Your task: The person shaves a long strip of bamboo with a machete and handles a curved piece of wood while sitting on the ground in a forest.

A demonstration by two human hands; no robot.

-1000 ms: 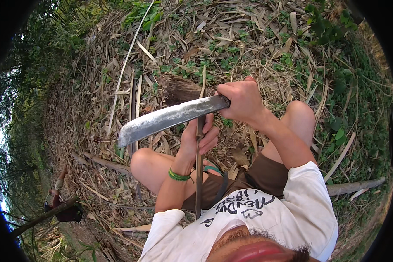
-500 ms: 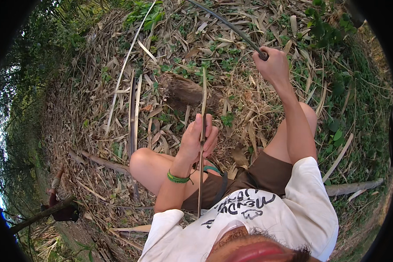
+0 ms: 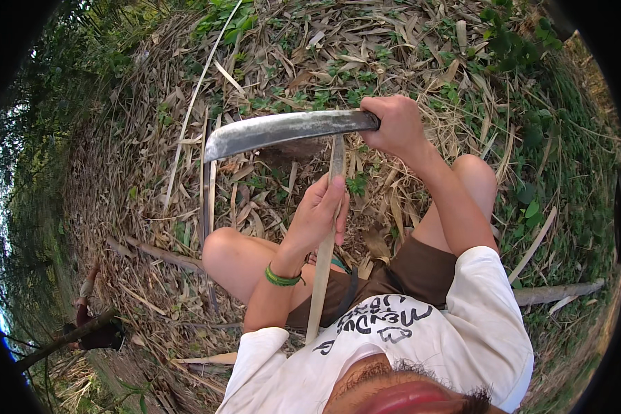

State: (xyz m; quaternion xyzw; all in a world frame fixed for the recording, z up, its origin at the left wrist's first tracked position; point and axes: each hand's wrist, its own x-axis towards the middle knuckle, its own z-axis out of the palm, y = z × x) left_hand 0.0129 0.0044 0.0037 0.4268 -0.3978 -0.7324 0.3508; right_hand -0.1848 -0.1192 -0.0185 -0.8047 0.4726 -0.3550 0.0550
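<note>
The left hand (image 3: 317, 212) gripped the strip (image 3: 320, 290), already split flat, while the right hand (image 3: 397, 125) clasped the machete (image 3: 290, 131), trimming seemingly unfinished.

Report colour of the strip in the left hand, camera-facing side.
The strip is pale tan there; best seen in the head view.

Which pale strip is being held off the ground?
The strip gripped in the left hand; the other pale strips lie on the leaf litter.
</note>
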